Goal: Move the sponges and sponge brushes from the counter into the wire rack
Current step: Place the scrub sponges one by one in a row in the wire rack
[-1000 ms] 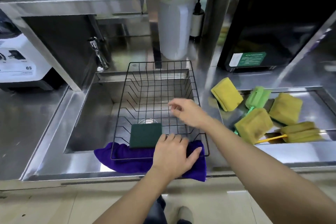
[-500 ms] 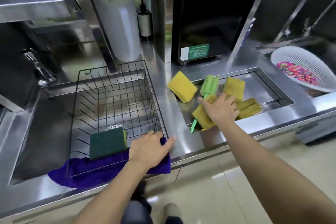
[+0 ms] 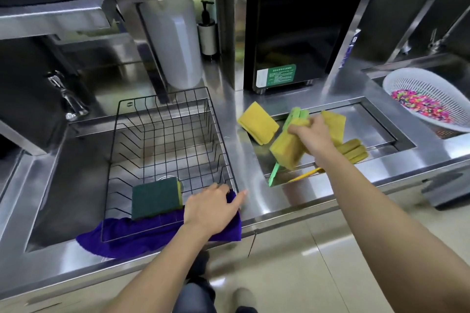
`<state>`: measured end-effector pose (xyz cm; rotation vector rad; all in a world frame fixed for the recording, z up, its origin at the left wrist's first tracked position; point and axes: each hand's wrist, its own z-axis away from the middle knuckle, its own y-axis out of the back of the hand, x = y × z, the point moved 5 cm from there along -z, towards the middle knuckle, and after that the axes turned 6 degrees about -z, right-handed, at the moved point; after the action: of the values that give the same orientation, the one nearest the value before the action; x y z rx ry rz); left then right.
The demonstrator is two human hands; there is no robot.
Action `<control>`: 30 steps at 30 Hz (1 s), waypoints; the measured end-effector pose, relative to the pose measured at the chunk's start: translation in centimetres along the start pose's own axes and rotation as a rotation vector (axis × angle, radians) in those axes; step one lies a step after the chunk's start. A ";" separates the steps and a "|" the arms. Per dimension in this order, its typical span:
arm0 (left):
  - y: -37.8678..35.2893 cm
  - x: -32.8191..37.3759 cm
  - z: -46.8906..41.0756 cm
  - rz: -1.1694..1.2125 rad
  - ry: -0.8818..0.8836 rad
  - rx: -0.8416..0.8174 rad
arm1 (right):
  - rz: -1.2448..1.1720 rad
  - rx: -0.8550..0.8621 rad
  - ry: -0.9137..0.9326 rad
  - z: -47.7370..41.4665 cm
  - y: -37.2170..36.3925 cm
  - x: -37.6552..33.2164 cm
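A black wire rack [image 3: 165, 119] sits over the sink with one green-and-yellow sponge [image 3: 155, 197] inside, near its front edge. My left hand [image 3: 209, 207] rests flat on the rack's front right corner and the purple cloth [image 3: 142, 232]. My right hand [image 3: 311, 133] grips a yellow sponge [image 3: 286, 150], lifted slightly above the recessed tray. Beneath it lies a green-handled sponge brush [image 3: 292, 119]. Another yellow sponge [image 3: 256, 122] rests on the tray's left rim, one [image 3: 335, 123] behind my hand, and a yellow sponge brush [image 3: 353, 151] to the right.
A recessed steel tray [image 3: 379, 129] holds the sponges. A white colander [image 3: 429, 101] of coloured beads stands at the far right. A black appliance [image 3: 292, 33], a white jug [image 3: 175, 40] and a soap pump bottle [image 3: 207, 33] stand behind. A faucet [image 3: 67, 96] is at the left.
My right hand went from the rack to the tray, closed on a yellow sponge and raised it. The left hand stayed on the rack's corner. The view swung right.
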<state>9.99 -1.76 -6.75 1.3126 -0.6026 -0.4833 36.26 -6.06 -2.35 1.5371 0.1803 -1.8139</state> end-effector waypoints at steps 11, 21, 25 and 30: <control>1.4 -0.5 1.0 0.074 0.007 0.091 | -0.470 -0.401 -0.021 3.5 -5.6 -5.5; 2.7 -7.9 3.9 0.098 0.167 0.232 | -0.310 -0.474 -0.047 5.6 -14.9 -5.0; 2.5 -9.6 4.6 0.049 0.199 0.211 | -0.176 -0.461 -0.011 5.9 -17.6 -5.1; 2.3 -9.7 4.7 0.007 0.194 0.208 | -0.043 -0.531 0.055 6.8 -20.2 -5.1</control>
<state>-0.47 1.40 -5.16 1.5344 -0.5049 -0.2887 18.65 6.99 -2.83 1.2066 0.6681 -1.5860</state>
